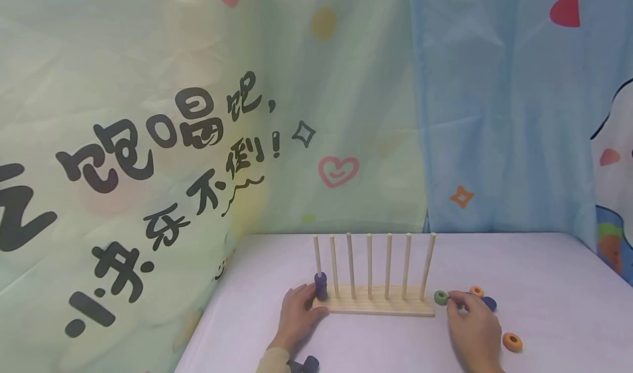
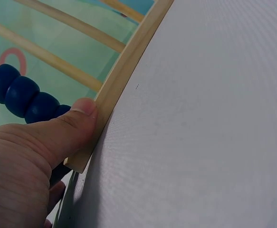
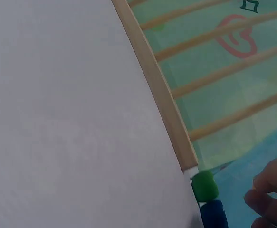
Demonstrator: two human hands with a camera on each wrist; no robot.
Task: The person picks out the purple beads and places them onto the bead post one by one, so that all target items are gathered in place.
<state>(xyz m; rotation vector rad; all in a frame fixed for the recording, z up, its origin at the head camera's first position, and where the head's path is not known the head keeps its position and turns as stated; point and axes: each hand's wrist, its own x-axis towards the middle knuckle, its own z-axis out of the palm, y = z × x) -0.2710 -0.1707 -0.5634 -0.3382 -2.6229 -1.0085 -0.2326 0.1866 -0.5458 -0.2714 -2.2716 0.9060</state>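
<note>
A wooden peg stand (image 1: pixel 376 306) with several upright pegs stands on the table. My left hand (image 1: pixel 295 313) grips its left end, thumb (image 2: pixel 83 109) against the base's front edge and fingers partly hidden behind. Dark blue beads (image 1: pixel 321 287) are stacked on the leftmost peg; the other pegs are bare. Past the stand's right end lies a green bead (image 1: pixel 441 297). My right hand (image 1: pixel 476 329) is beside it, its bent fingertips right by the bead in the head view. In the right wrist view the fingers (image 3: pixel 271 172) show apart from the green bead, holding nothing visible.
Around my right hand lie a dark blue bead (image 1: pixel 489 304), an orange bead (image 1: pixel 477 291) behind it and another orange bead (image 1: pixel 512 342) nearer. A dark object (image 1: pixel 310 364) shows beside my left wrist. Printed curtains (image 1: pixel 346 115) hang behind the white table (image 1: pixel 376 345).
</note>
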